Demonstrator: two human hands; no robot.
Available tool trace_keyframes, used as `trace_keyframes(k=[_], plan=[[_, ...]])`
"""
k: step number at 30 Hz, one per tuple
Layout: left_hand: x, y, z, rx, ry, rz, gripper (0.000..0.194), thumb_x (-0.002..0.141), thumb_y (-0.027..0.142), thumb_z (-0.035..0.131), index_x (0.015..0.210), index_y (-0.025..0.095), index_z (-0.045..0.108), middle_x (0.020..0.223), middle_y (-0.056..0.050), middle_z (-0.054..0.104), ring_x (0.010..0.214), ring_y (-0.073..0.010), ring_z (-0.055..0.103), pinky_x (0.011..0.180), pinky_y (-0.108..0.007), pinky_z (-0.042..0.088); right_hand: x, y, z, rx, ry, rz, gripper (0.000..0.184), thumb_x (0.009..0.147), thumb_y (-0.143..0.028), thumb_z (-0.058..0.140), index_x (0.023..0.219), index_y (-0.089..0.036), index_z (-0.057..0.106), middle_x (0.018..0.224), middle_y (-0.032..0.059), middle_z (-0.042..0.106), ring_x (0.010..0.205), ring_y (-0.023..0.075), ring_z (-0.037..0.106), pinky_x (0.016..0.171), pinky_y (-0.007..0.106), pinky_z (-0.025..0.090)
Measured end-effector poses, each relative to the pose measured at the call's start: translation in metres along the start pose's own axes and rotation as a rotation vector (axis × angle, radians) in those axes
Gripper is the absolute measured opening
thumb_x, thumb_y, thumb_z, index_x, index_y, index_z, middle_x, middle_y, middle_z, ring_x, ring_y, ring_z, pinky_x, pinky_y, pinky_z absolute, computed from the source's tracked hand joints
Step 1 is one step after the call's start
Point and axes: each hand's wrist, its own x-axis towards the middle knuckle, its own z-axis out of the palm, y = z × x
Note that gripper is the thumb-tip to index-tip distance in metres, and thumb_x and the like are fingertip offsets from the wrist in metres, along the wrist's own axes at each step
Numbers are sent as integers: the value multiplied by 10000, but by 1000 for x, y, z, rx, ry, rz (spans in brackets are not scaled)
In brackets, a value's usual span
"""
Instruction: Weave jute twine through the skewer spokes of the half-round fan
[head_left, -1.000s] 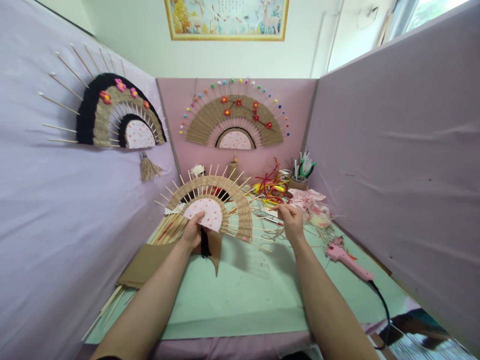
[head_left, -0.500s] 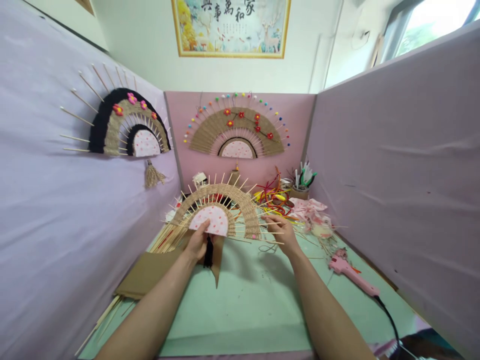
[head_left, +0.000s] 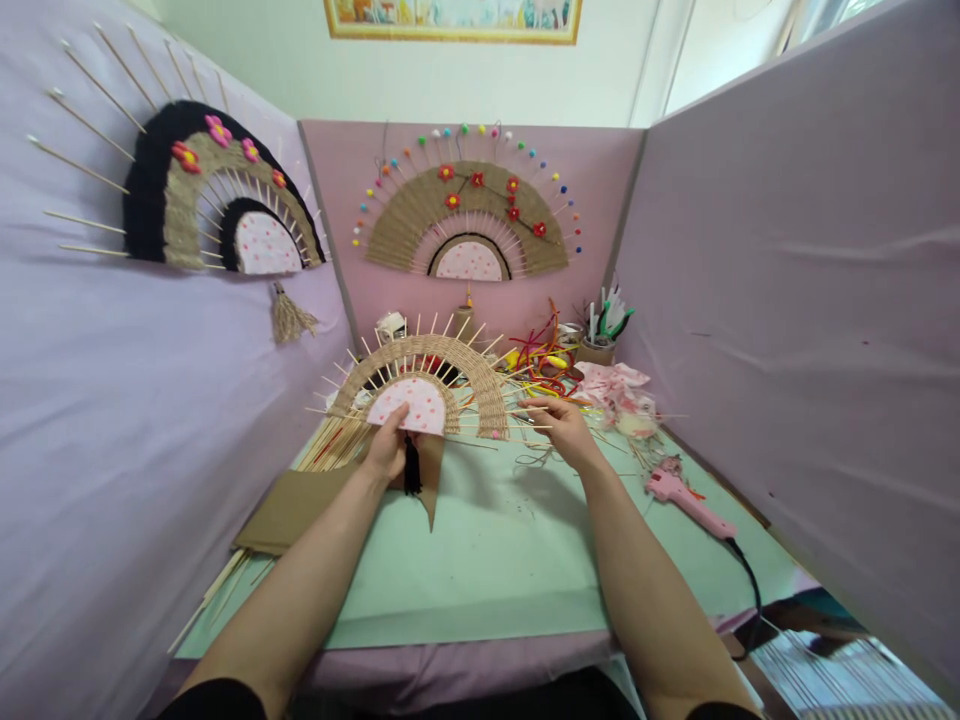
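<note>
Plainly, fan (head_left: 423,402) between pinching left fingers (head_left: 397,416), sticks (head_left: 528,427) beside right fingers (head_left: 550,405), grip unclear

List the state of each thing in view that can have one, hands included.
Woven fan, held up, spread
Left hand, closed on the fan's lower middle
Right hand, at the fan's right end; grip unclear
Black tassel, hanging
Glue gun, lying down; on or off unclear
Spotted cloth, crumpled
Colour-tipped fan, hung up behind
Black-edged fan, hung up at left
</note>
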Motion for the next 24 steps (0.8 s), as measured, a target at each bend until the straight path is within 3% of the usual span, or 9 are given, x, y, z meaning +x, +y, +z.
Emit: trace_keyframes(k=[5, 13, 18, 24], plan=[[3, 2, -5, 20, -30, 49, 147, 744, 177, 636, 883, 139, 604, 679, 6, 672, 510, -93, 603, 469, -179, 482, 1, 0, -9, 11, 8, 15, 295, 668, -389, 684, 876, -180, 688, 692, -4, 583, 578, 84, 443, 547, 221, 363], [7, 5, -6, 36, 4, 77, 184, 748, 173, 625, 929, 147, 617, 749, -11, 688, 565, -94, 626, 533, -176, 500, 3, -1, -16, 17, 79, -50, 291, 697, -443, 649, 785, -165, 651, 527, -41, 450, 466, 73, 317, 446, 222, 248], [6, 1, -3, 18, 33, 84, 215, 739, 145, 628, 954, 145, 621, 807, -33, 697, 631, -106, 652, 643, -193, 526, -9, 0, -22, -111, 145, -92, 275, 697, -439, 655, 730, -167, 628, 566, -17, 485, 511, 91, 378, 471, 223, 297], [9, -5, -1, 4, -7, 37, 243, 746, 157, 627, 989, 137, 617, 779, -40, 700, 610, -111, 649, 628, -195, 536, -23, -2, -25, -15, 98, -56, 262, 710, -436, 638, 796, -189, 645, 718, 19, 578, 523, 92, 399, 474, 235, 313]])
